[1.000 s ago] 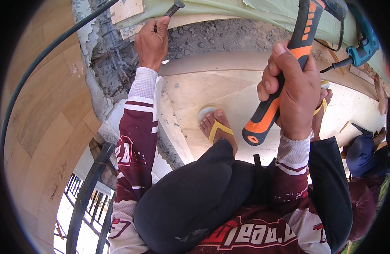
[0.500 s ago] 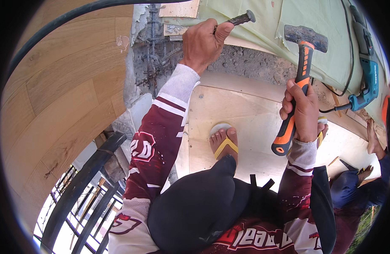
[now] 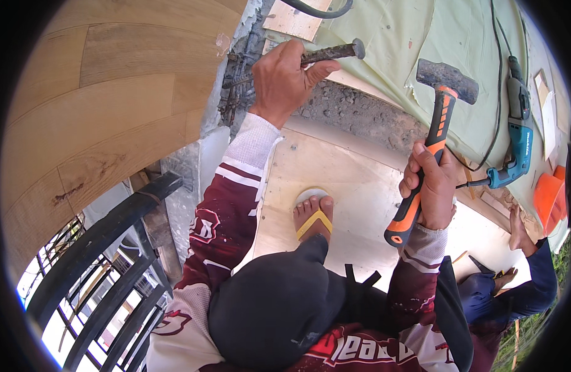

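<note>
My left hand (image 3: 279,84) is wrapped round a rusty steel chisel (image 3: 329,54), its flattened striking head pointing right. The chisel's other end is hidden by my hand and the broken concrete edge. Below that hand lies a strip of rough, crumbled concrete (image 3: 354,111) with exposed rebar (image 3: 234,84) at its left. In my right hand (image 3: 431,186) is a club hammer (image 3: 445,80), gripped low on its orange and black handle. The hammer's dark steel head is raised to the right of the chisel, apart from it.
Wood-look boards (image 3: 124,99) stand on the left, above a black metal railing (image 3: 106,242). A green sheet (image 3: 385,37) covers the far surface, with a teal power drill (image 3: 515,149) and its cord. An orange hard-shell object (image 3: 549,198) and another person's leg (image 3: 521,273) are at right.
The view has shifted, with the black hose now mostly out of the top left and more showing at right. Both hands keep their holds on the chisel and club hammer.
</note>
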Demonstrator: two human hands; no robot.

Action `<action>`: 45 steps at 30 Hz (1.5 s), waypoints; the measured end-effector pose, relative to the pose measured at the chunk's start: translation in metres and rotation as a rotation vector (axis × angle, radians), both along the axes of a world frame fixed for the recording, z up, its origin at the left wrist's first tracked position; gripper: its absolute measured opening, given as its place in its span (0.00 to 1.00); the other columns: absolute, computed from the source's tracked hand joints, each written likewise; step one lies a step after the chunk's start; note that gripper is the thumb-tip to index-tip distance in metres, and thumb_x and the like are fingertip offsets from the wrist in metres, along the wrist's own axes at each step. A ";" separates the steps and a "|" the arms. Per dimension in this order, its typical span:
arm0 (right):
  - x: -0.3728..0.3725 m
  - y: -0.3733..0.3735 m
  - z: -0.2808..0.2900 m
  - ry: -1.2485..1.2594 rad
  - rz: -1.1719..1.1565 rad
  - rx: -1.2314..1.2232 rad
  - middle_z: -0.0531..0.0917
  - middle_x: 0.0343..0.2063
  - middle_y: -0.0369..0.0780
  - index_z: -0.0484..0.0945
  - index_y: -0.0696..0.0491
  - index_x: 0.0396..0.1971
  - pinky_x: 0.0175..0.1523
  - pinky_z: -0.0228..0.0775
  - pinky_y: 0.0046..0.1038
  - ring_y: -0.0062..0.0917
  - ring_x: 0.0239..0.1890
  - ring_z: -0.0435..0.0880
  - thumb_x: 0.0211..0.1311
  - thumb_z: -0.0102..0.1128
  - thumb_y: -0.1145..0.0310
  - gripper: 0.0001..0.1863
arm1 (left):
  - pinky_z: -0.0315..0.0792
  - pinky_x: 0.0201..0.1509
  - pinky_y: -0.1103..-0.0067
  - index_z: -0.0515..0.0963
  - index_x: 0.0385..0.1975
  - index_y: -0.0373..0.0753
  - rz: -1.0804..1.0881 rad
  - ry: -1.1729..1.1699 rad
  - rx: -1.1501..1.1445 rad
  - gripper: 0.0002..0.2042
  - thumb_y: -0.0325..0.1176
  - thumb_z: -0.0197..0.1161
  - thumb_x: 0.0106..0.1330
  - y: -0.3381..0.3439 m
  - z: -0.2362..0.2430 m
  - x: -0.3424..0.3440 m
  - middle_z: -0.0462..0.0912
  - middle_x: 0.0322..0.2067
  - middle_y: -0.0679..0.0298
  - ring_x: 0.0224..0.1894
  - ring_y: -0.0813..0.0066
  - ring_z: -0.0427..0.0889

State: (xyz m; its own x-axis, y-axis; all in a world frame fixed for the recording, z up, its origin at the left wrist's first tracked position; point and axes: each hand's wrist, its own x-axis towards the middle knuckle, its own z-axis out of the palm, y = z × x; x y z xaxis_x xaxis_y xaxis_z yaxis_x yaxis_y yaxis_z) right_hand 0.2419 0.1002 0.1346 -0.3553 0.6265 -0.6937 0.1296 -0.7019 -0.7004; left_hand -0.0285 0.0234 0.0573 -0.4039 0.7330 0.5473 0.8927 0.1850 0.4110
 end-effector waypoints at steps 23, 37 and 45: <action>-0.018 -0.018 0.039 0.117 0.113 0.210 0.71 0.18 0.34 0.71 0.60 0.41 0.15 0.63 0.20 0.15 0.11 0.67 0.68 0.57 0.72 0.08 | 0.69 0.28 0.69 0.75 0.34 0.34 0.138 -0.009 0.167 0.18 0.46 0.62 0.71 -0.010 0.017 -0.010 0.76 0.24 0.55 0.24 0.56 0.76; -0.018 -0.015 0.040 0.134 0.079 0.221 0.72 0.14 0.35 0.70 0.60 0.42 0.18 0.65 0.22 0.18 0.11 0.69 0.69 0.53 0.74 0.07 | 0.66 0.20 0.77 0.75 0.27 0.37 -0.278 -0.011 0.122 0.24 0.55 0.71 0.60 -0.027 0.011 0.026 0.71 0.16 0.63 0.15 0.70 0.71; -0.009 -0.013 0.040 0.155 0.048 0.214 0.73 0.15 0.35 0.71 0.60 0.42 0.18 0.65 0.22 0.17 0.11 0.70 0.68 0.55 0.74 0.07 | 0.66 0.20 0.78 0.75 0.24 0.36 -0.133 -0.100 0.046 0.12 0.31 0.73 0.53 -0.019 0.008 0.028 0.72 0.15 0.62 0.14 0.69 0.71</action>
State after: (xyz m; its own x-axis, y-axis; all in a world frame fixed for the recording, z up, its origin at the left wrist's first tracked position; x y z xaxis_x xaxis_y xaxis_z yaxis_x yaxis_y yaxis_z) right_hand 0.2328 0.0868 0.1751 -0.4799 0.7328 -0.4825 0.0394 -0.5314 -0.8462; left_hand -0.0001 0.0049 0.0649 -0.3591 0.7586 0.5436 0.8624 0.0471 0.5040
